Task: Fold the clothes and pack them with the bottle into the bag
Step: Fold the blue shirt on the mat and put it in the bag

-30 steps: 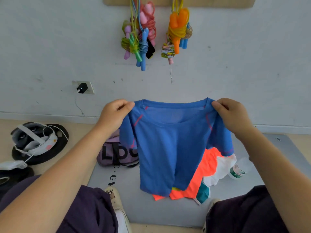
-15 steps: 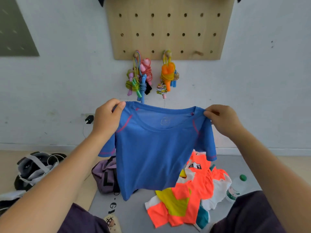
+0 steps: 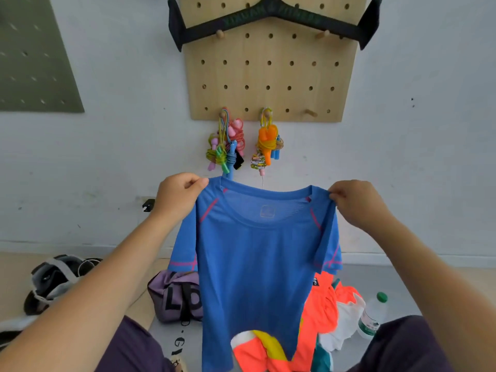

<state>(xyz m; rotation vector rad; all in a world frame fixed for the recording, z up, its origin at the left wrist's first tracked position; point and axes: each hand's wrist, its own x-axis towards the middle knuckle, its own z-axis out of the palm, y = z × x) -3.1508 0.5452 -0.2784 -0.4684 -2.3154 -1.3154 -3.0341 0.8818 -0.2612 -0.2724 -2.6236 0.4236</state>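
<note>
Both hands grip one blue T-shirt (image 3: 252, 264): our left hand (image 3: 175, 196) pinches its left shoulder, our right hand (image 3: 357, 202) its right shoulder, so the shirt hangs between and below them. Behind it we count one purple bag (image 3: 174, 296) on the grey mat (image 3: 375, 280), one heap of orange clothes (image 3: 322, 312) and one bottle (image 3: 373, 315), lying right of the heap.

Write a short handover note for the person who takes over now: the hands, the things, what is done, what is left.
Left hand and right hand each pinch a shoulder of the blue shirt, which hangs unfolded in the air.
Orange clothes lie in a pile on the grey mat; the bottle lies beside them; the purple bag sits to the left.
Done: nothing folded or packed.
Left: fold everything, pack it with the bottle.
</note>
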